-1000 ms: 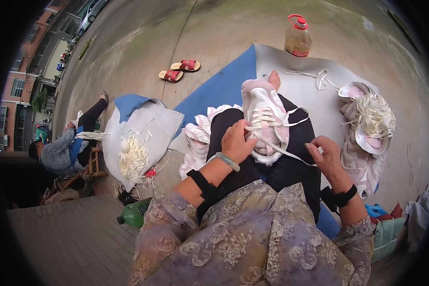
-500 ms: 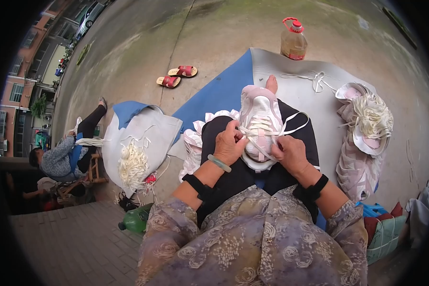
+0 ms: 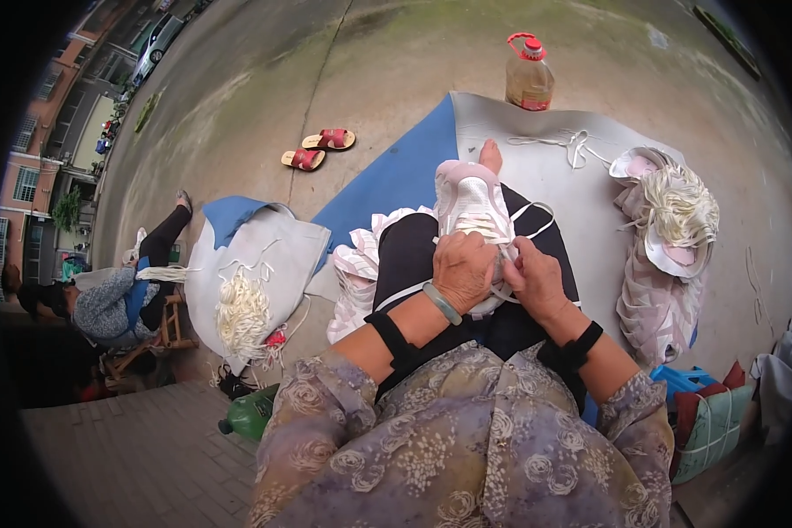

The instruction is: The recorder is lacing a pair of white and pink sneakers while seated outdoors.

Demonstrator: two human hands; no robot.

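A pink and white sneaker (image 3: 473, 201) rests on my lap, toe pointing away, its white shoelace (image 3: 541, 209) partly threaded. My left hand (image 3: 464, 267) lies over the lacing near the shoe opening, back up, fingers curled down and closed; their tips are hidden. From under that hand a lace end runs left across my thigh. My right hand (image 3: 537, 280) pinches the shoelace at the right side of the opening, where a loose loop arcs over my dark trousers. Beside my left thigh lie more pink and white shoes (image 3: 354, 280).
On the right stands a row of nested shoes (image 3: 653, 312) with a bundle of cream laces (image 3: 680, 207) on top. Another lace bundle (image 3: 244, 308) lies on a pale sheet at left. Ahead are red slippers (image 3: 304, 158) and a jug (image 3: 530, 81). A seated person (image 3: 114, 304) is far left.
My left hand has turned back-up and moved right over the lacing, its fingers now hidden. A lace end now trails left under its wrist. The right hand still pinches beside the opening.
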